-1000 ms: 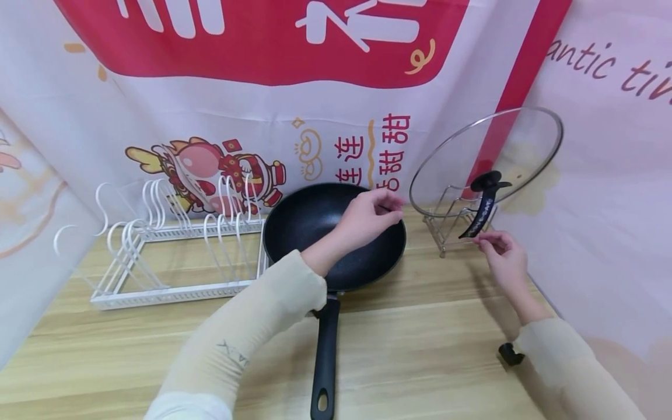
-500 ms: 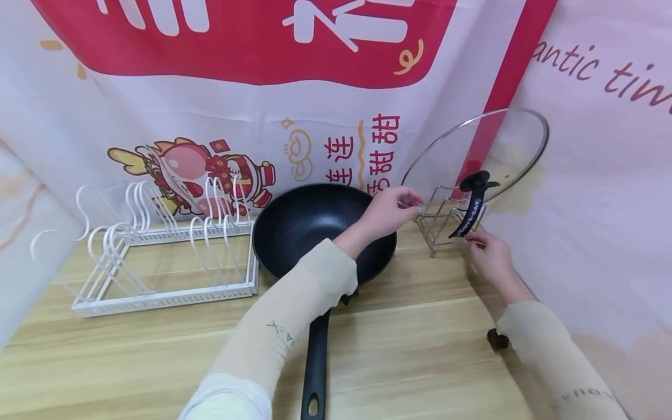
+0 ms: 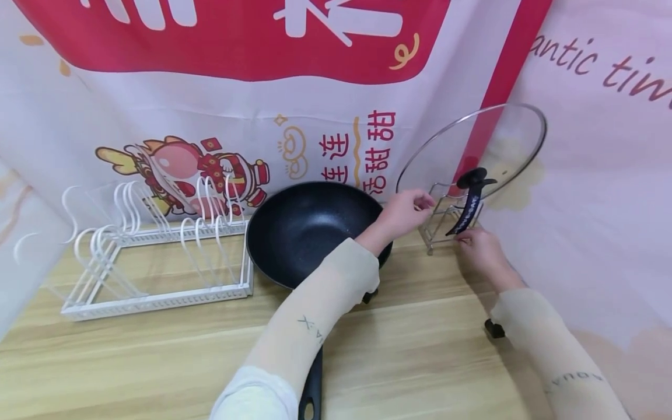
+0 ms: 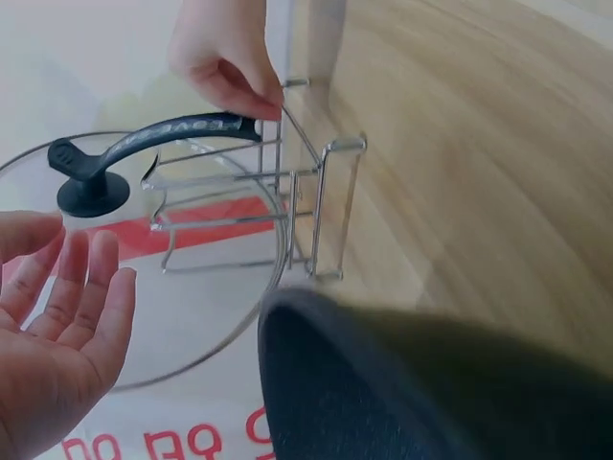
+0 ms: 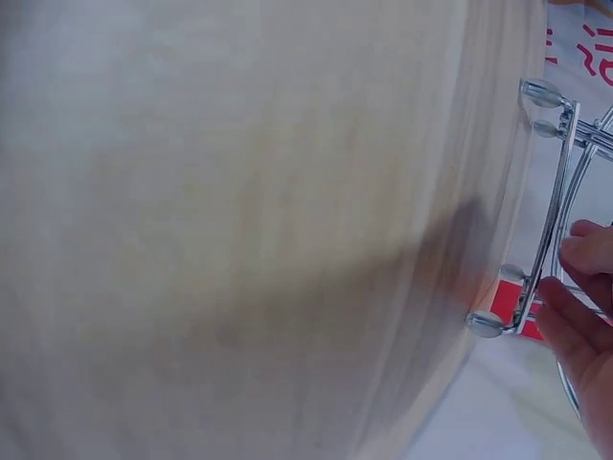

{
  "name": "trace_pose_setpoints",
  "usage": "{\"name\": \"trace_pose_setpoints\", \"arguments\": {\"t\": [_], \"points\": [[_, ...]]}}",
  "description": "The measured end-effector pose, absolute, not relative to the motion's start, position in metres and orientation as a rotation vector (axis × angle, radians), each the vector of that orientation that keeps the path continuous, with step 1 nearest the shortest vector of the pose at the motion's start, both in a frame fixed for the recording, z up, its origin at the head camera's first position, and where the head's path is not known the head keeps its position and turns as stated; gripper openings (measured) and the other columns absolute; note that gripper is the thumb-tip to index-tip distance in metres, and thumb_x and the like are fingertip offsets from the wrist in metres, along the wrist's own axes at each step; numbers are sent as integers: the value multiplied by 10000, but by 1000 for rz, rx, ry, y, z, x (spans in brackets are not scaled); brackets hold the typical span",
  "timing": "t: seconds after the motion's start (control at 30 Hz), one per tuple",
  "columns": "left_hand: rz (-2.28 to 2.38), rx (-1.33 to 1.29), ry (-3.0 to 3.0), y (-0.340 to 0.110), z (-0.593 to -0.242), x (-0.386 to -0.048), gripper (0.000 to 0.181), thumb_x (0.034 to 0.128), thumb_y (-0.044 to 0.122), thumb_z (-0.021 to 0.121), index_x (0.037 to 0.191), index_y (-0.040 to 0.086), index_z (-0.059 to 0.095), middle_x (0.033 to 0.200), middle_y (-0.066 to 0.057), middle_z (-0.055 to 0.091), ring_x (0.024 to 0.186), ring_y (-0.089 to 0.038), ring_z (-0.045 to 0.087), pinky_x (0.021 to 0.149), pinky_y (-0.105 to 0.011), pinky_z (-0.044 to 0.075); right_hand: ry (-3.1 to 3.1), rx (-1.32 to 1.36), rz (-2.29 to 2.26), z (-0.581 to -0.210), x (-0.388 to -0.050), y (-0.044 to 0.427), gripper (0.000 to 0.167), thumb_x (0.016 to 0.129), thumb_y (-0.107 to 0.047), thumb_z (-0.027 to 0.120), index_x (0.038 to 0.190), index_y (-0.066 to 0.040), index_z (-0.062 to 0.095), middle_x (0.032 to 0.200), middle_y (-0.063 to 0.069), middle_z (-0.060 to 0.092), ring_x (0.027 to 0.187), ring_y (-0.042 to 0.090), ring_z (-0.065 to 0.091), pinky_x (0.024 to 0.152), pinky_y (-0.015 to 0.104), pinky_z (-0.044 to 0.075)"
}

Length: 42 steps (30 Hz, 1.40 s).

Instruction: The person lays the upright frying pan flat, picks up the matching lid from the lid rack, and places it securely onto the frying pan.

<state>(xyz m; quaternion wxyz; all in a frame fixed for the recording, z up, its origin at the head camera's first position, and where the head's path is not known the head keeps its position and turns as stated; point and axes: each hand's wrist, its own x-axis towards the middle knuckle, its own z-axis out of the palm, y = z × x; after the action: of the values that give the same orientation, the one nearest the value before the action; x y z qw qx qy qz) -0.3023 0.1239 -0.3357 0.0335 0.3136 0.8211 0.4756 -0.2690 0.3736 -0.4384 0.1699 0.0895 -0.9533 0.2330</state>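
Note:
A glass lid (image 3: 446,146) leans upright in a small wire rack (image 3: 430,239), its black handle (image 3: 467,213) facing the front. My right hand (image 3: 485,254) is just below the handle's lower tip; in the right wrist view the right hand (image 5: 584,335) pinches a front wire of the rack (image 5: 554,211). Between the pan and the lid, my left hand (image 3: 401,216) hovers with relaxed fingers and holds nothing. The left wrist view shows the left hand (image 4: 57,355) palm up beside the lid knob (image 4: 93,195).
A black frying pan (image 3: 310,221) lies under my left forearm, its handle (image 3: 312,388) pointing to the front. Left of it stands a white rack (image 3: 157,300) with curved hoops. Printed cloths (image 3: 252,46) hang behind and at the sides.
My left hand has moved right, from over the pan toward the lid and wire rack. The right hand has come slightly closer to the rack. The head view has shifted a little to the right.

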Motion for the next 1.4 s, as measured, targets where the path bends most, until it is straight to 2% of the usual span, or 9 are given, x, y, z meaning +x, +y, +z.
{"name": "trace_pose_setpoints", "arguments": {"t": [0.2,0.47,0.67,0.87,1.0,1.2,1.4], "points": [[1493,968,2531,139,-345,-305,134,999,63,650,1116,46,714,1029,-42,696,954,-138,634,793,-184,490,-2770,278,600,-438,-272,372,127,926,38,634,975,71,746,1036,313,676,999,491,621,924,611,482],[1409,903,2605,150,-352,-308,213,1013,119,647,1220,97,693,1176,-87,717,1034,-152,658,858,-225,519,-2740,375,492,-435,-277,371,76,902,11,721,954,62,743,965,265,681,889,465,648,841,602,521],[1575,782,2574,156,-357,-312,255,1013,111,642,1262,99,695,1178,-50,711,1032,-139,666,850,-200,522,-2772,396,491,-433,-286,368,80,879,-14,764,931,46,761,978,264,714,903,465,665,863,593,521],[1682,718,2557,168,-368,-313,259,1011,81,643,1263,58,703,1199,-86,718,1034,-180,686,842,-190,524,-2810,342,521,-433,-286,374,115,863,-86,807,921,11,784,970,244,732,921,467,672,879,589,512],[1682,720,2557,178,-371,-311,267,1015,95,646,1273,52,701,1218,-90,718,1061,-194,690,869,-198,525,-2833,297,555,-434,-282,379,132,865,-105,812,931,7,785,963,237,737,927,473,669,899,600,501],[1699,698,2517,187,-372,-309,276,1013,104,650,1282,81,706,1207,-50,723,1068,-151,671,877,-192,516,-2831,279,569,-434,-283,379,119,868,-86,806,923,17,781,943,225,740,906,464,674,888,591,509],[1725,721,2515,195,-372,-310,264,1002,61,648,1257,47,716,1171,-92,736,1047,-190,686,869,-197,513,-2824,233,608,-432,-283,374,136,855,-96,822,914,18,778,949,224,737,915,448,672,893,576,517]]}}
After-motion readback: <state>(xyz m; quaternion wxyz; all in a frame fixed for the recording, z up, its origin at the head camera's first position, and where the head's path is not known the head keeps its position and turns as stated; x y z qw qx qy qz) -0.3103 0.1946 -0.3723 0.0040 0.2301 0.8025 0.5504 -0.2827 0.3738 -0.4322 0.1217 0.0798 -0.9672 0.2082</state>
